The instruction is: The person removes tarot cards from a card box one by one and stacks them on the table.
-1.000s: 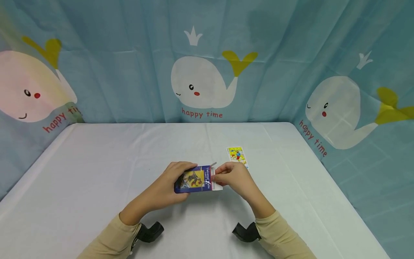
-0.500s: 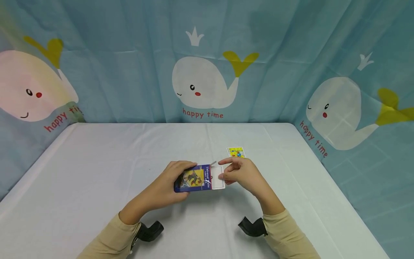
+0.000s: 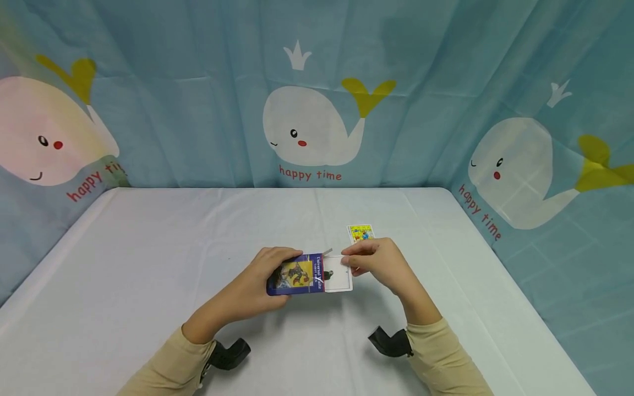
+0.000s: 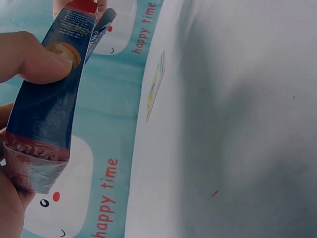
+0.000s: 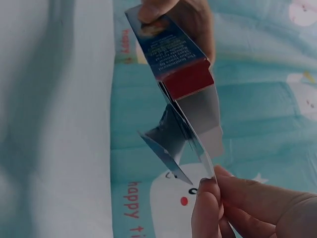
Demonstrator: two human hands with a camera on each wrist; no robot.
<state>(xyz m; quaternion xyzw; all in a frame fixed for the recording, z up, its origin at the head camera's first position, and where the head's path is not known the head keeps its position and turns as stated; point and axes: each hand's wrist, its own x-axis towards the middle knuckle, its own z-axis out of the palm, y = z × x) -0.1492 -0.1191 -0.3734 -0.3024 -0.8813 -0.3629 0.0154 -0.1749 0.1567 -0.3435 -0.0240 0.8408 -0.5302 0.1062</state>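
In the head view a dark blue tarot card box point(image 3: 295, 274), lettered "Universal Waite", is held above the table by my left hand point(image 3: 262, 279). The left thumb presses on a narrow side of the box point(image 4: 47, 106) in the left wrist view. From the box's right end a white-bordered card point(image 3: 339, 279) sticks partly out. My right hand point(image 3: 383, 265) pinches that card's far outer corner between thumb and fingers. Seen from the right wrist, the card point(image 5: 202, 151) is nearly edge-on, beside the opened flap point(image 5: 166, 144). The rest of the card is hidden inside.
A yellow picture card point(image 3: 361, 232) lies on the white-covered table point(image 3: 173, 236), just beyond my right hand and partly covered by it. Behind the table hangs a blue curtain point(image 3: 208, 121) printed with whales. Black wrist mounts point(image 3: 391, 342) project inward from both sleeves.
My right hand has moved from the box's opening to the right, drawing the card partly out and shifting its grip to the far corner. The left hand and box have barely moved.
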